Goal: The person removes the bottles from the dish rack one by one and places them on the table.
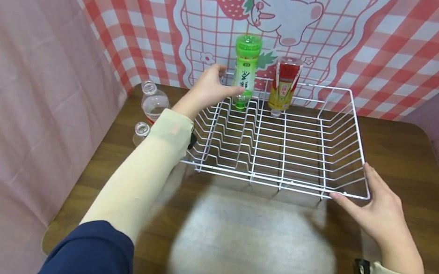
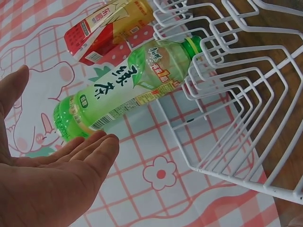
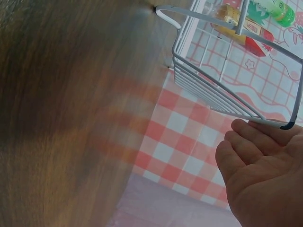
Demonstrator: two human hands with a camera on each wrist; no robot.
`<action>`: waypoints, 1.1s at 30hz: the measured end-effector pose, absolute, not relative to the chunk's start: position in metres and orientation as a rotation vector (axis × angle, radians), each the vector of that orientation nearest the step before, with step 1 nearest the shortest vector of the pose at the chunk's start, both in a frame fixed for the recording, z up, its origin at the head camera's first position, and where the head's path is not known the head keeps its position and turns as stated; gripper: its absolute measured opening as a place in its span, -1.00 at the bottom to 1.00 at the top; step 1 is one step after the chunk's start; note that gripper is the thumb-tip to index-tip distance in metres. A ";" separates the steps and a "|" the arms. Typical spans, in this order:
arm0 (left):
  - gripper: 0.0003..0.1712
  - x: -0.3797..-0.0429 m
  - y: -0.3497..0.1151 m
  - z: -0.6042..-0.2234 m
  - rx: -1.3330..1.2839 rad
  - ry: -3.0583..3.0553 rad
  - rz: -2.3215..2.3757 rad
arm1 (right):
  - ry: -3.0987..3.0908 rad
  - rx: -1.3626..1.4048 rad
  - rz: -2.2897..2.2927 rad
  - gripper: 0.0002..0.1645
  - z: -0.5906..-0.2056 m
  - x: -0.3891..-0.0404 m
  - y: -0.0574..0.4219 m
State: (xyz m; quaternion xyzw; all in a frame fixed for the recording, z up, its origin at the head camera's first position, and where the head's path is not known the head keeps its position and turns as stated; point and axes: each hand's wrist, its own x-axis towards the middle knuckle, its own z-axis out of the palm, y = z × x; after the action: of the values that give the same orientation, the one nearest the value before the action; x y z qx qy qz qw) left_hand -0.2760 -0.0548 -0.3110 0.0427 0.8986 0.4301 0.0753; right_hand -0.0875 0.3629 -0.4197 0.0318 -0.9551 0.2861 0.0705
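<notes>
Green bottle [image 1: 246, 67], upended, long axis near-upright, stands by the rack's [image 1: 358, 134] back-left corner, just right of the nearer left hand [image 1: 209, 89], spread wide; the wide right hand [image 1: 384, 218] spans the front-right corner.

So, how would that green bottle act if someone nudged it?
The green bottle would probably tip easily, since it stands upside down on its narrow cap. The white rack, with wires close beside the cap, might steady it somewhat. Laid flat, the bottle's rounded body would likely roll.
</notes>
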 end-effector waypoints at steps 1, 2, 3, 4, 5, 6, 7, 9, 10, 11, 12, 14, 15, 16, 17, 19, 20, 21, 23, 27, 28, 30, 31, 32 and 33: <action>0.06 -0.277 -0.054 -0.311 0.123 2.695 1.290 | -2.869 0.097 0.861 0.33 -0.420 -0.088 0.363; 0.06 -0.278 -0.054 -0.311 0.119 2.691 1.291 | -2.864 0.099 0.862 0.33 -0.420 -0.088 0.363; 0.06 -0.279 -0.053 -0.311 0.114 2.688 1.289 | -2.861 0.099 0.862 0.33 -0.420 -0.088 0.363; 0.06 -0.280 -0.053 -0.311 0.111 2.687 1.286 | -2.861 0.099 0.861 0.33 -0.420 -0.088 0.363; 0.06 -0.281 -0.053 -0.310 0.109 2.685 1.280 | -2.858 0.099 0.860 0.32 -0.420 -0.088 0.363; 0.06 -0.282 -0.052 -0.310 0.109 2.681 1.278 | -2.856 0.098 0.860 0.32 -0.421 -0.088 0.363; 0.06 -0.283 -0.052 -0.310 0.106 2.680 1.270 | -2.858 0.095 0.862 0.33 -0.421 -0.088 0.363; 0.06 -0.285 -0.051 -0.310 0.105 2.677 1.264 | -2.865 0.088 0.867 0.33 -0.421 -0.087 0.363; 0.06 -0.287 -0.051 -0.311 0.106 2.679 1.263 | -2.868 0.086 0.869 0.34 -0.421 -0.087 0.363; 0.06 -0.288 -0.050 -0.312 0.103 2.677 1.267 | -2.870 0.085 0.871 0.34 -0.421 -0.087 0.363; 0.05 -0.290 -0.050 -0.313 0.099 2.678 1.270 | -2.872 0.084 0.873 0.34 -0.421 -0.087 0.362; 0.05 -0.293 -0.050 -0.315 0.090 2.679 1.276 | -2.876 0.084 0.870 0.34 -0.421 -0.087 0.362; 0.05 -0.294 -0.050 -0.316 0.083 2.674 1.280 | -2.876 0.084 0.868 0.34 -0.421 -0.087 0.362; 0.04 -0.296 -0.050 -0.317 0.078 2.669 1.283 | -2.872 0.086 0.867 0.34 -0.421 -0.087 0.362; 0.04 -0.297 -0.050 -0.318 0.074 2.663 1.284 | -2.870 0.088 0.867 0.34 -0.421 -0.087 0.362; 0.05 -0.299 -0.050 -0.320 0.069 2.643 1.294 | -2.867 0.088 0.866 0.33 -0.421 -0.087 0.362; 0.05 -0.300 -0.050 -0.322 0.071 2.634 1.301 | -2.864 0.089 0.866 0.33 -0.421 -0.086 0.362; 0.05 -0.301 -0.049 -0.322 0.073 2.629 1.303 | -2.862 0.090 0.866 0.33 -0.420 -0.086 0.362; 0.05 -0.302 -0.048 -0.324 0.070 2.624 1.302 | -2.860 0.092 0.866 0.32 -0.420 -0.086 0.362; 0.06 -0.304 -0.045 -0.325 0.057 2.612 1.301 | -2.859 0.086 0.867 0.32 -0.419 -0.086 0.362; 0.07 -0.305 -0.044 -0.324 0.050 2.600 1.308 | -2.861 0.086 0.869 0.32 -0.419 -0.085 0.363; 0.07 -0.306 -0.043 -0.325 0.030 2.574 1.331 | -2.863 0.085 0.871 0.33 -0.420 -0.085 0.362; 0.07 -0.307 -0.042 -0.325 0.018 2.560 1.344 | -2.865 0.084 0.870 0.33 -0.420 -0.085 0.363; 0.08 -0.307 -0.042 -0.325 0.004 2.546 1.358 | -2.865 0.085 0.871 0.33 -0.420 -0.085 0.363; 0.08 -0.308 -0.041 -0.325 -0.009 2.536 1.370 | -2.864 0.088 0.871 0.33 -0.421 -0.085 0.363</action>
State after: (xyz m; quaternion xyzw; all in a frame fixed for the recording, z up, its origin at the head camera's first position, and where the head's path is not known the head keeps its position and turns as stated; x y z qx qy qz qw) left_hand -0.3082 -0.0411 -0.3251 -0.0032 0.8725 0.4712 0.1292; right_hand -0.0854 0.3627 -0.4209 0.0292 -0.9538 0.2899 0.0734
